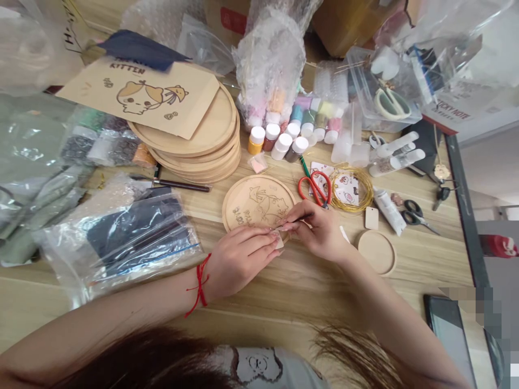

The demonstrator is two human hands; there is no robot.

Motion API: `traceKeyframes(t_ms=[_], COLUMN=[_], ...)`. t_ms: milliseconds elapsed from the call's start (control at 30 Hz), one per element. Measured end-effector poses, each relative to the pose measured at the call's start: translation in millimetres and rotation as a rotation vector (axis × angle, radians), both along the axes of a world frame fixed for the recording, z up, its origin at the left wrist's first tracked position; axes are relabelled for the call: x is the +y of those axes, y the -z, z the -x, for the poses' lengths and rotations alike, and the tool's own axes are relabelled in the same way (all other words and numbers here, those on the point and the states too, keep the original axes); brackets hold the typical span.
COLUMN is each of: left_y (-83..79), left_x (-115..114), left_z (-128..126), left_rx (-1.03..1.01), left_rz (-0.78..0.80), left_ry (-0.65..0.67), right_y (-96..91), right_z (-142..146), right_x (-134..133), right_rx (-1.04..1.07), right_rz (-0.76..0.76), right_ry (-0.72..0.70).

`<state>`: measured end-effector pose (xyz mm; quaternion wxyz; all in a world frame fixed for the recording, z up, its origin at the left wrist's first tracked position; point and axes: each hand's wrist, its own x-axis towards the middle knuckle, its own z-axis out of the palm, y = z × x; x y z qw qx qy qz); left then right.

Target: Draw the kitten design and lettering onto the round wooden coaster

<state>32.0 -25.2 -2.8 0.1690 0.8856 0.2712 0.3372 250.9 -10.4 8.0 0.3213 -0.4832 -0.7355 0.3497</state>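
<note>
At the frame's centre, the left hand (239, 254) grips a small pale piece (279, 241); the right hand (314, 229) seems to pinch something thin and dark, too small to identify. This looks like close fingertip work, calling for a steady hold. Just beyond, fingers hide part of the round tray's (234, 197) drawing (259, 201).

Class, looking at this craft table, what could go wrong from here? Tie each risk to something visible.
The small pale piece might slip, being partly hidden under the left hand. The white-capped bottles stand just beyond the round board, so a knock could tip them. The red-handled scissors lie close to the right hand and might be bumped.
</note>
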Motion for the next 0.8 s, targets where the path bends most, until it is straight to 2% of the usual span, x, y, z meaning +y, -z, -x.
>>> traceKeyframes(t_ms=[567, 800], left_y=[-1.1, -0.5], left_x=[-1.2, -1.0], left_z=[1.2, -0.2], left_rx=[0.016, -0.002], left_rz=[0.048, 0.027], left_ry=[0.001, -0.015], right_y=[-5.4, -3.9], right_z=[8.0, 9.4], right_x=[-4.5, -4.7], right_rx=[-0.100, -0.052], right_rz=[-0.064, -0.078], right_ry=[0.065, 0.079])
